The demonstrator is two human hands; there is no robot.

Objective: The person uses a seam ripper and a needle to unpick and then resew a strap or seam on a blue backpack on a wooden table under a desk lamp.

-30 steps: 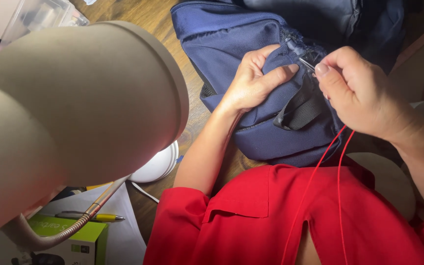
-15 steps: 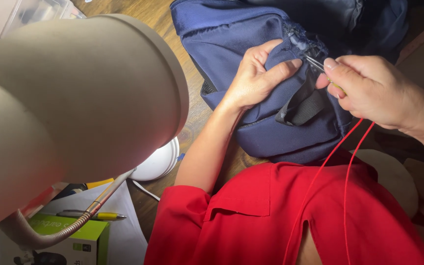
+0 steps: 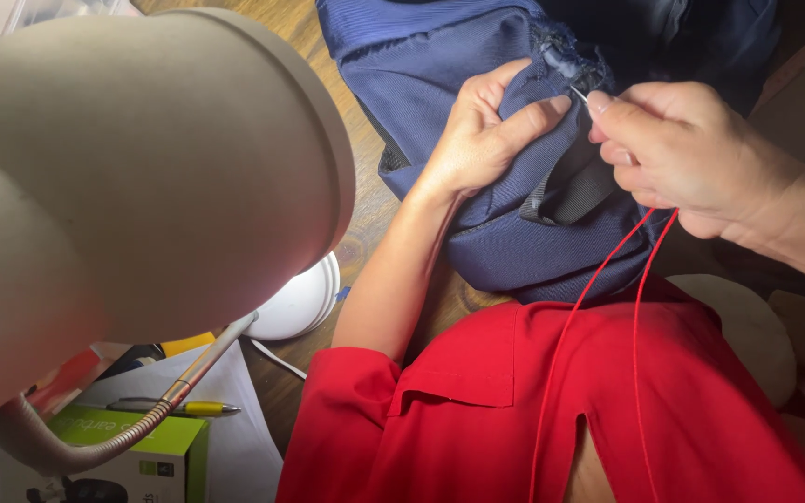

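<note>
A navy blue backpack [image 3: 440, 65] lies on a wooden table [image 3: 365, 247]. My left hand [image 3: 486, 126] pinches a fold of its fabric beside a seam, thumb on top. My right hand [image 3: 677, 149] holds a thin metal needle [image 3: 579, 93] between thumb and fingers, its tip at the fold. A doubled red thread [image 3: 598, 279] hangs from that hand down over my red shirt [image 3: 514, 410]. A grey strap [image 3: 570, 186] of the backpack shows below the fold.
A large beige lamp shade [image 3: 132, 177] on a flexible neck [image 3: 179, 391] fills the left. Under it stand a white round base [image 3: 295, 303], a green box [image 3: 151, 452], a yellow pen [image 3: 188, 408] and white paper [image 3: 235, 438].
My right hand has shifted right and slightly up with the needle, drawing the red thread along. My left hand keeps its pinch on the fabric.
</note>
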